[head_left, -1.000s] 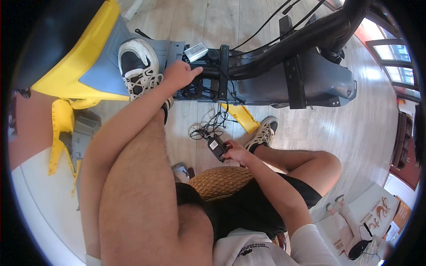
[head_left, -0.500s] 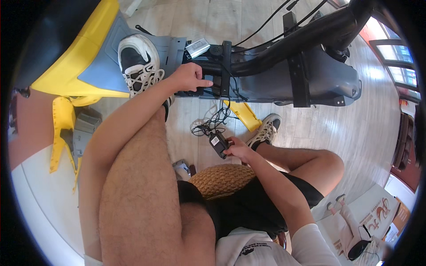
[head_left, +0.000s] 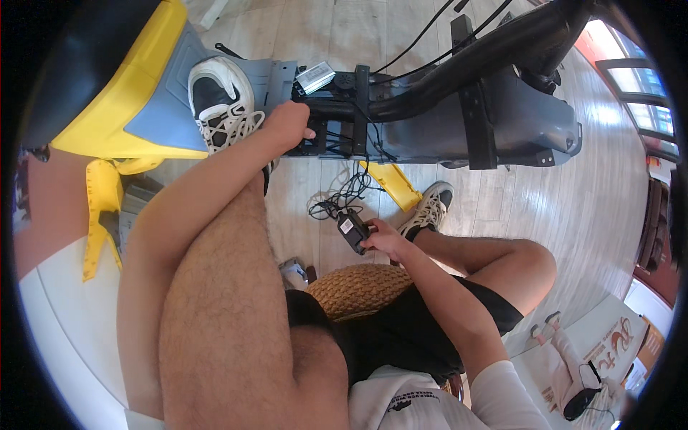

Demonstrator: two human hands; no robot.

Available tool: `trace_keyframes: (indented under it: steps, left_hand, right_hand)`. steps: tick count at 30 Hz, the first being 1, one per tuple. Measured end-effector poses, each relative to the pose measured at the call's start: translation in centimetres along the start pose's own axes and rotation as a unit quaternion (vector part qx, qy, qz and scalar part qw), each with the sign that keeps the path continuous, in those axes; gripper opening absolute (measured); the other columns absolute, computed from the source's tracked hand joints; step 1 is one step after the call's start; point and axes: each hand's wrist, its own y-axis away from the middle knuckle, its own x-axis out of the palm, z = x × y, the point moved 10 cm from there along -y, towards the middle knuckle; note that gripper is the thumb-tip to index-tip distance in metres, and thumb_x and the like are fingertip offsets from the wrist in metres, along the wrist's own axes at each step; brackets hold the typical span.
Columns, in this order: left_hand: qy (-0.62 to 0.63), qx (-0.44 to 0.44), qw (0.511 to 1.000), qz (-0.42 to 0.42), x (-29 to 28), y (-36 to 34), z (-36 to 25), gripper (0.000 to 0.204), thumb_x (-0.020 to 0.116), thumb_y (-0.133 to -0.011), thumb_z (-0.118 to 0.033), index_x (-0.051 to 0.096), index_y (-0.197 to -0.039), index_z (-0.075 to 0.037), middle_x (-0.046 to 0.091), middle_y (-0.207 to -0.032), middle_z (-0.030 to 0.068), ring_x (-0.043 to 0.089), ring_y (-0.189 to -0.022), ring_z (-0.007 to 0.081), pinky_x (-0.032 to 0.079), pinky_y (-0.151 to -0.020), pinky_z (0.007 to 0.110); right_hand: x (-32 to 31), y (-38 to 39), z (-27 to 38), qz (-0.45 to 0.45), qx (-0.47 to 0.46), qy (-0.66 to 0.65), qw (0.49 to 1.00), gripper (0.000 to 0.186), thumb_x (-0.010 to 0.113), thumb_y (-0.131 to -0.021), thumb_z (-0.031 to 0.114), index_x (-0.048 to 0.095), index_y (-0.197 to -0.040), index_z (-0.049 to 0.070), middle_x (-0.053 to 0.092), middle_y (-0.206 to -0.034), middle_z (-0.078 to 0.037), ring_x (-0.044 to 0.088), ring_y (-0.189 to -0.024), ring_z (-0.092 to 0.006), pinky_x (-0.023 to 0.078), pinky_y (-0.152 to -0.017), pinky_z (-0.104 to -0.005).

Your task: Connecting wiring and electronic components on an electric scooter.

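Observation:
My left hand (head_left: 288, 123) is curled at the open middle section of a scooter frame (head_left: 401, 137), by its near edge. The hand's fingers are mostly turned away, so whatever they grip is hidden. Just beyond it, a silver finned metal box (head_left: 315, 77) lies tilted on the frame. Low over the floor, my right hand (head_left: 385, 240) holds a small black plastic box (head_left: 352, 231) with a white label. A tangle of thin black cables (head_left: 342, 197) runs from that box up toward the opening in the frame.
My shoe (head_left: 221, 100) rests on the grey and yellow scooter body (head_left: 143, 79) at left. A yellow panel (head_left: 393, 185) lies beside my other shoe; more yellow parts (head_left: 102, 208) are at far left. A woven seat (head_left: 358, 290) shows between my legs. A thick black tube (head_left: 487, 68) crosses at upper right.
My left hand has moved slightly left and back from the opening, its fingers drawn in, uncovering cables inside the frame. My right hand and the black box stay nearly still.

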Motion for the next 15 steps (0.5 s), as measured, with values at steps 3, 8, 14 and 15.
trace_keyframes:
  steps: [3,8,14,15]
  left_hand:
    - [-0.047,0.097,0.993,0.038,1.8,0.5,-1.8,0.028,0.085,-0.075,-0.021,0.068,-0.083,0.001,0.070,-0.086,0.0254,0.070,-0.087,0.0420,0.055,-0.079,0.049]
    - [-0.116,0.152,0.978,0.088,4.2,0.9,-2.9,0.021,0.080,-0.079,-0.012,0.067,-0.088,0.002,0.071,-0.090,0.0242,0.071,-0.089,0.0411,0.057,-0.082,0.049]
    - [-0.134,0.056,0.989,-0.040,1.8,1.4,-2.2,0.012,0.075,-0.078,-0.007,0.069,-0.086,0.000,0.073,-0.089,0.0207,0.072,-0.087,0.0407,0.060,-0.079,0.047]
    - [-0.158,0.077,0.984,0.007,2.7,1.4,-2.6,0.010,0.074,-0.079,-0.006,0.069,-0.085,0.000,0.073,-0.089,0.0205,0.072,-0.087,0.0403,0.060,-0.079,0.046]
  right_hand:
    - [-0.1,-0.5,-0.5,-0.002,0.004,-0.007,1.000,0.069,0.076,-0.075,-0.002,0.049,-0.139,-0.003,0.068,-0.106,-0.017,0.066,-0.095,-0.0247,0.052,-0.079,-0.0363]
    - [0.0,-0.2,-0.2,0.009,-0.014,0.012,1.000,0.066,0.078,-0.076,0.003,0.052,-0.136,-0.003,0.069,-0.105,-0.017,0.067,-0.094,-0.0249,0.052,-0.079,-0.0362]
    - [-0.6,1.2,1.5,-0.012,-0.033,0.065,0.997,0.062,0.077,-0.077,0.003,0.053,-0.133,-0.002,0.070,-0.107,-0.018,0.068,-0.098,-0.0267,0.052,-0.084,-0.0362]
    - [-0.6,1.6,1.5,-0.011,-0.029,0.058,0.998,0.062,0.077,-0.077,0.003,0.053,-0.134,-0.002,0.070,-0.108,-0.018,0.068,-0.099,-0.0271,0.052,-0.084,-0.0363]
